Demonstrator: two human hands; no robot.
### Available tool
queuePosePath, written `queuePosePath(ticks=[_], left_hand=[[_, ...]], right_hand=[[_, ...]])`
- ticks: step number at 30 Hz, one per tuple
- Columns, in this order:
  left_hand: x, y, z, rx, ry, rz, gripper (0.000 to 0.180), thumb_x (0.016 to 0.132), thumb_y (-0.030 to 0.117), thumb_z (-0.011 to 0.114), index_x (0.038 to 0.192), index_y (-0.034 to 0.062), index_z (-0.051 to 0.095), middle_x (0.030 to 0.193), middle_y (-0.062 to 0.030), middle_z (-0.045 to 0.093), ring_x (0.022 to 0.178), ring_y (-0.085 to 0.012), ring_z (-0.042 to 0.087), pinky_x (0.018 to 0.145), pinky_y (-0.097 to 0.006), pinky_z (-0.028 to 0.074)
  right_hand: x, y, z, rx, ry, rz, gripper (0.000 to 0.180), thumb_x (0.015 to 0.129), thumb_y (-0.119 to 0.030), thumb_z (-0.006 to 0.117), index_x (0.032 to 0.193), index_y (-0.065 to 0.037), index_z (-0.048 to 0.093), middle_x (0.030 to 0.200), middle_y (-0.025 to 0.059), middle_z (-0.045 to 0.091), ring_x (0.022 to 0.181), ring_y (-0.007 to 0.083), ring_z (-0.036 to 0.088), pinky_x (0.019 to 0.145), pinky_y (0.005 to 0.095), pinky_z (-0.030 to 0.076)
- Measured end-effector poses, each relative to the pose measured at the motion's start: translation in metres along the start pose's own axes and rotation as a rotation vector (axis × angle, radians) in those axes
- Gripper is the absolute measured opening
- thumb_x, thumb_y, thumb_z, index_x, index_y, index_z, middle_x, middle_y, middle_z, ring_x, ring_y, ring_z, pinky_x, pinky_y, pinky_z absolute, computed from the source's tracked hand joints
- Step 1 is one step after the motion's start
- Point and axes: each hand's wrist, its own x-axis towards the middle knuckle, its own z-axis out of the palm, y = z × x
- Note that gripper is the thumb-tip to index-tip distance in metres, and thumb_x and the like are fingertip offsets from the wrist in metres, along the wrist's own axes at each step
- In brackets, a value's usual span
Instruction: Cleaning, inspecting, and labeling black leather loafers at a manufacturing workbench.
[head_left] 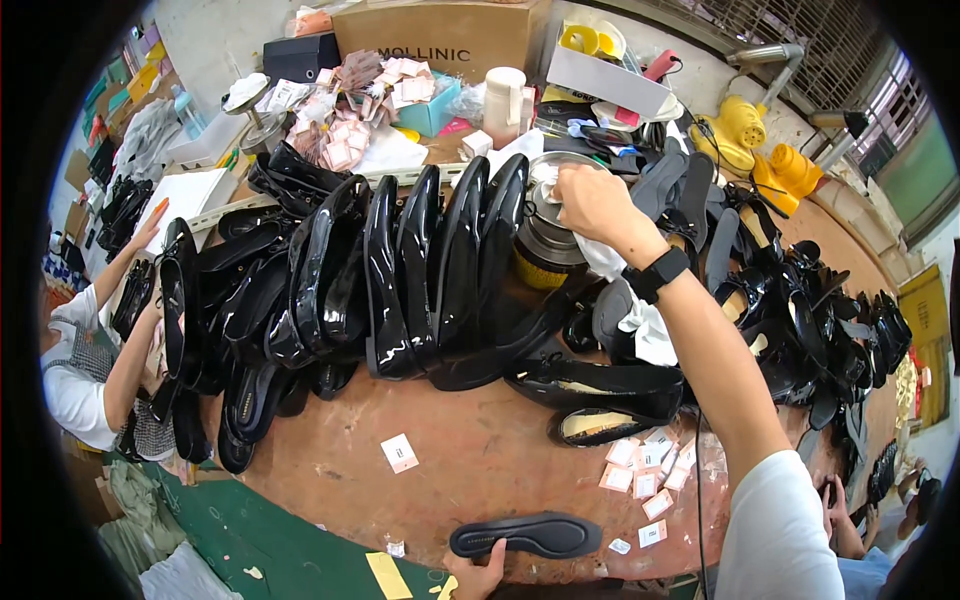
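My left hand [478, 577] is at the near edge of the table, thumb pressed on top of a black insole [540, 535]. That insole lies flat with its footbed side up. My right hand [600, 207] reaches far forward over a round metal pot [548, 235] with a yellow lower part. Its fingers are closed near a whitish thing at the pot's top, too small and covered to name. Left of the pot, glossy black flat shoes [400, 270] stand packed in a row. A pair of black shoes [600, 390] with pale, bare insides lies under my right forearm.
Small pink-and-white tags [645, 465] are scattered beside my right arm, one tag [398, 453] farther left. More black shoes and insoles [690, 195] pile up at right. A black cable [699, 500] hangs near my right elbow. A co-worker's arm [125, 375] reaches in at left.
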Motion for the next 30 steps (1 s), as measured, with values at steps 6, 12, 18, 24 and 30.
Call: queuePosePath(ticks=[6,12,18,24,30], left_hand=[[0.006,-0.007,0.007,-0.021,0.051,-0.002,0.029,0.078,0.008,0.079,0.102,-0.0023,0.067,0.091,-0.0114,0.071,0.081,-0.0222,0.068,0.075,-0.034,0.055],[0.004,-0.005,0.003,-0.022,0.02,0.044,0.022,0.074,0.01,0.082,0.09,0.0007,0.069,0.084,-0.013,0.071,0.075,-0.0282,0.07,0.071,-0.035,0.054],[-0.024,-0.006,-0.017,-0.006,-0.005,-0.008,0.015,0.083,0.013,0.067,0.091,0.0003,0.068,0.085,-0.0166,0.069,0.078,-0.0354,0.067,0.072,-0.041,0.052],[-0.006,-0.004,-0.012,0.025,-0.04,0.05,0.015,0.087,0.012,0.06,0.093,-0.0004,0.067,0.084,-0.0183,0.067,0.075,-0.0358,0.065,0.07,-0.041,0.051],[0.016,0.014,0.024,-0.454,0.126,-0.023,0.067,0.089,-0.005,0.065,0.147,-0.0028,0.031,0.12,-0.0149,0.058,0.097,-0.0167,0.064,0.075,-0.028,0.058]], right_hand=[[0.017,0.014,-0.014,-0.167,0.025,-0.045,0.014,0.077,-0.015,0.065,0.083,-0.003,0.07,0.084,0.0188,0.071,0.08,0.0357,0.071,0.069,0.0455,0.057],[0.007,0.002,0.004,-0.136,-0.006,0.072,0.018,0.071,-0.013,0.071,0.083,0.0,0.067,0.086,0.0218,0.07,0.084,0.0387,0.07,0.072,0.0459,0.057],[0.003,-0.011,-0.013,-0.106,-0.001,0.046,0.015,0.075,-0.014,0.066,0.086,-0.003,0.067,0.089,0.0215,0.069,0.088,0.0397,0.069,0.077,0.0479,0.056],[0.0,-0.003,0.015,-0.055,0.073,0.047,0.021,0.078,-0.021,0.064,0.087,-0.003,0.069,0.093,0.0215,0.07,0.09,0.0383,0.07,0.079,0.0498,0.056],[-0.021,0.159,-0.079,0.368,0.473,-0.176,0.025,0.089,-0.009,0.062,0.11,0.005,0.063,0.106,0.0197,0.066,0.098,0.0248,0.063,0.086,0.0359,0.051]])
